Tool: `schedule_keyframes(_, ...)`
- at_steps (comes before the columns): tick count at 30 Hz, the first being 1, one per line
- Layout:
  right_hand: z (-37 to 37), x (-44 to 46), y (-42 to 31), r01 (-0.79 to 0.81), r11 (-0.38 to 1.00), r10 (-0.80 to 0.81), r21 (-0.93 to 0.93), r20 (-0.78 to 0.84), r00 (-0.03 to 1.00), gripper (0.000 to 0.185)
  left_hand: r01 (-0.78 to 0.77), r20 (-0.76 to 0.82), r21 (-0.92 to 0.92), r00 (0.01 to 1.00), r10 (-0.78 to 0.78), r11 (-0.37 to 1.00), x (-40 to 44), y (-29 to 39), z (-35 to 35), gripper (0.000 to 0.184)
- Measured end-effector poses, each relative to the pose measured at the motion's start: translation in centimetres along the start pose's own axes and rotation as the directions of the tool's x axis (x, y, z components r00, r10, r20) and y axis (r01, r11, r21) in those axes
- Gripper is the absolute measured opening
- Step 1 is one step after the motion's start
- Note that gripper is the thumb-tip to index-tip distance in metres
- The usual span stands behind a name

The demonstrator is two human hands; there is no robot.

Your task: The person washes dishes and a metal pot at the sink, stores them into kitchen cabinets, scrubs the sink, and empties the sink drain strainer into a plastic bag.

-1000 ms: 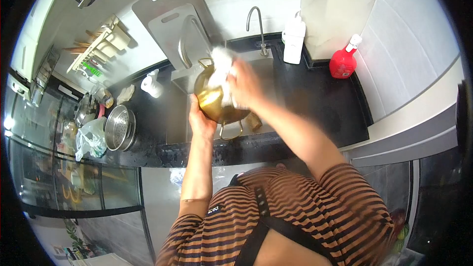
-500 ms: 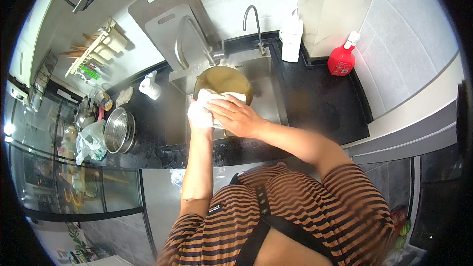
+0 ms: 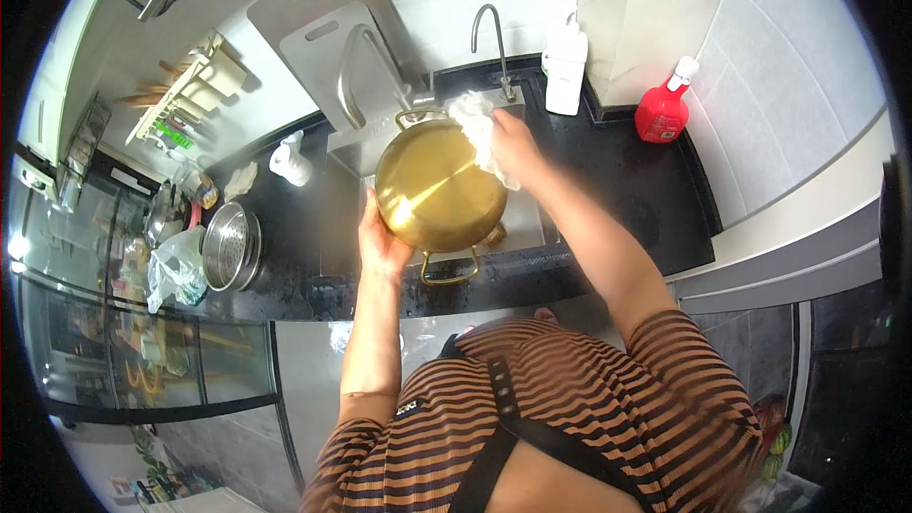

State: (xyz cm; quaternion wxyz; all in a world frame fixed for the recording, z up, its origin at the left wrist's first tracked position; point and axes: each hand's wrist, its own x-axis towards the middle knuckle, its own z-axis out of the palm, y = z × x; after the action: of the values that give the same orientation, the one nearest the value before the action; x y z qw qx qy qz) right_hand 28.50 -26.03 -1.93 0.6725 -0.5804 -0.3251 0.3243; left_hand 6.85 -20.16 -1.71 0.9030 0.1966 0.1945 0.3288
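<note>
A shiny gold-coloured pot [image 3: 442,185] with two loop handles is held tilted over the steel sink [image 3: 532,218]. My left hand [image 3: 380,239] grips its left edge, fingers partly hidden behind it. My right hand [image 3: 513,147] is closed on a crumpled white cloth [image 3: 475,128], which lies against the pot's upper right rim. One handle points toward my body, the other toward the faucet [image 3: 353,85]. A small brownish object [image 3: 495,236] shows at the pot's lower right, partly hidden.
Steel strainer bowls [image 3: 228,247] and a plastic bag [image 3: 178,271] are on the left of the black counter [image 3: 627,199]. A white roll [image 3: 291,163] stands left of the sink. Behind and right are a white bottle [image 3: 564,71], a red bottle [image 3: 662,112] and a thin tap [image 3: 489,28].
The pot has turned from showing a dull face to showing its shiny one. My right hand has moved with the cloth from beside my left hand to the pot's upper right.
</note>
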Motion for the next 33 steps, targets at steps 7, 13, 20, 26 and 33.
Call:
schedule_keyframes(7, 3.5, -5.4, -2.2, 0.592, 0.612, -0.674, -0.525, 0.046, 0.737, 0.014, -0.152, -0.2, 0.339, 0.953, 0.229, 0.929, -0.5, -1.4, 4.7, 0.042)
schedule_keyframes(13, 5.9, -10.5, -1.9, 0.778, 0.159, -0.612, -0.608, 0.557, 0.561, 0.031, -0.097, -0.051, 0.233, 0.992, 0.112, 0.968, 0.2, -0.9, 3.4, 0.06)
schedule_keyframes(20, 6.4, -2.4, -3.4, 0.473, 0.548, -0.393, -0.69, 0.287, 0.873, 0.023, -0.119, -0.125, 0.437, 0.974, 0.191, 0.892, -1.0, -1.0, 4.4, 0.074)
schedule_keyframes(26, 6.6, -10.0, 0.1, 0.837, 0.152, -0.688, -0.525, 0.552, 0.471, 0.026, -0.084, -0.15, 0.152, 0.983, 0.106, 0.985, -1.1, 0.6, 5.3, 0.071)
schedule_keyframes(33, 6.7, -4.9, -2.6, 0.646, 0.43, -0.579, -0.63, 0.356, 0.733, 0.033, -0.271, -0.131, 0.407, 0.928, 0.349, 0.872, -0.2, -0.4, 3.7, 0.064)
